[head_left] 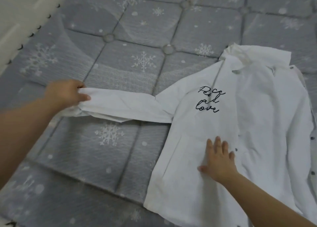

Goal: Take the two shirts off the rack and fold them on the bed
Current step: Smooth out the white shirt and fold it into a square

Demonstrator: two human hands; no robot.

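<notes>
A white button-up shirt (240, 123) with black script on the chest lies spread on the grey bed (120, 58), collar pointing to the far side. Its left sleeve (128, 106) stretches out sideways across the mattress. My left hand (66, 94) grips the cuff end of that sleeve. My right hand (219, 159) presses flat on the shirt's front, fingers straight. A second shirt is not in view.
The mattress is quilted grey with white snowflakes. A cream padded bed frame edge (22, 20) runs along the upper left. Bare mattress lies left of and beyond the shirt.
</notes>
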